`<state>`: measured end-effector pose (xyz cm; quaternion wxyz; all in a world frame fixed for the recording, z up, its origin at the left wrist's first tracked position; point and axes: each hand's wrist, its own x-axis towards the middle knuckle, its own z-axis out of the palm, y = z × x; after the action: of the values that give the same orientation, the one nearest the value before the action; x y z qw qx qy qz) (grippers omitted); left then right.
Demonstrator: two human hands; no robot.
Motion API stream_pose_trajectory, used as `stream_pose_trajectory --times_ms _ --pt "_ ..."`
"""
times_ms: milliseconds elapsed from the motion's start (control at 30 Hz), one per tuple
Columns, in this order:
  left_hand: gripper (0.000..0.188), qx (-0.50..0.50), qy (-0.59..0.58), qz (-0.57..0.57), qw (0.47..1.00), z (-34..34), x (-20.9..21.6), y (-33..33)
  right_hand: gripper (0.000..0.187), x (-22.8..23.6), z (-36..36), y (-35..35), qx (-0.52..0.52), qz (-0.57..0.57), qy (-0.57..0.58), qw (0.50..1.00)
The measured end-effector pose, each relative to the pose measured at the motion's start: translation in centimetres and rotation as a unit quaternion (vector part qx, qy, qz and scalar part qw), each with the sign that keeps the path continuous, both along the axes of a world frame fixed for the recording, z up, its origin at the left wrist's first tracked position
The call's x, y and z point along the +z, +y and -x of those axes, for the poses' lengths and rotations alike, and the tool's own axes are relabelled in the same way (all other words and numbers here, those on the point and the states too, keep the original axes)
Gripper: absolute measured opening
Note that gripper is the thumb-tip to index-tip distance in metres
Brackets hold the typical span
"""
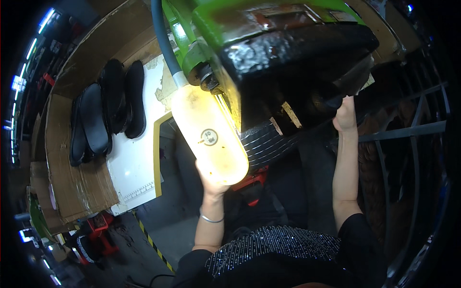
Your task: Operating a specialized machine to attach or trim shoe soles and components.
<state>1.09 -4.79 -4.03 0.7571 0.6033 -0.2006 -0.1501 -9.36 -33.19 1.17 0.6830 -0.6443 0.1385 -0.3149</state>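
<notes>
In the head view, the lamp (211, 120) is above the left hand (212, 186), the machine (297, 53) partly hides the right hand (346, 115); one cannot tell either grip. Soles (94, 120) lie at left; whether finished or waiting is unclear.

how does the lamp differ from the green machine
The lamp glows pale yellow, while the machine is green and black. The lamp has a smooth rounded end; the machine is blockier and bulkier. Each has a hand near: left hand by the lamp, right hand by the machine.
</notes>
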Motion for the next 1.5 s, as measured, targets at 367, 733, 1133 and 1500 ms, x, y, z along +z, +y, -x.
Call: stream_pose_trajectory --times_ms 367,733,1133,1500 --pt "0.029 0.076 0.162 0.123 0.976 -4.6 -1.7 10.3 0.027 -1.8 -2.4 10.6 0.074 0.035 0.001 0.997" --pt "0.022 -0.120 -0.002 -0.376 0.919 4.7 -9.7 3.6 0.045 -2.7 -4.6 11.5 -0.021 0.279 0.001 0.960" --pt "0.035 0.041 -0.361 -0.309 0.879 -7.4 -0.4 -0.3 0.032 8.5 10.1 1.0 -0.257 0.498 -0.162 0.812" --pt "0.038 0.014 -0.265 -0.513 0.816 -4.2 3.7 3.5 0.038 8.2 11.2 4.9 -0.241 0.482 -0.154 0.828"
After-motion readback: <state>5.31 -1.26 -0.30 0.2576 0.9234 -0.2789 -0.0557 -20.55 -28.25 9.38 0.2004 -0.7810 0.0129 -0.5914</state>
